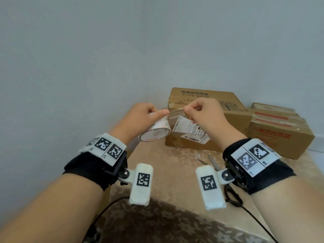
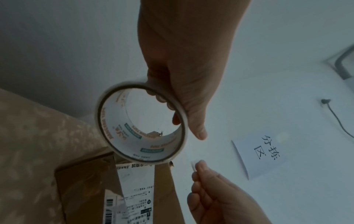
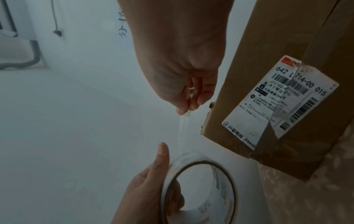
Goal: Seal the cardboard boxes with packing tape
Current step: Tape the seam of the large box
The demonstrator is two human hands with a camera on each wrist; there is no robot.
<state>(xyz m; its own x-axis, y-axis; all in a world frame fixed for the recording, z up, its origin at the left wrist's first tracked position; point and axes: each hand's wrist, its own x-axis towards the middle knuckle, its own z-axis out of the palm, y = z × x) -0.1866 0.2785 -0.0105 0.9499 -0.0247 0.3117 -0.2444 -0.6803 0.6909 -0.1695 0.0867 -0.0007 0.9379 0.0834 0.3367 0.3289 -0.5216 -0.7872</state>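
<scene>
Tape end (image 1: 176, 112) in R hand (image 1: 204, 114)

Matt cardboard box (image 1: 206, 120) (glossy paper label (image 3: 277, 106)); clear glossy tape (image 3: 184, 130).

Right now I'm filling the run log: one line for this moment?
left hand holds tape roll | right hand pinches tape end | box untaped | scissors on table

Soft, even daylight fills the head view; both wrist views are dim, bluish and grainy, bending straight lines at their edges.
</scene>
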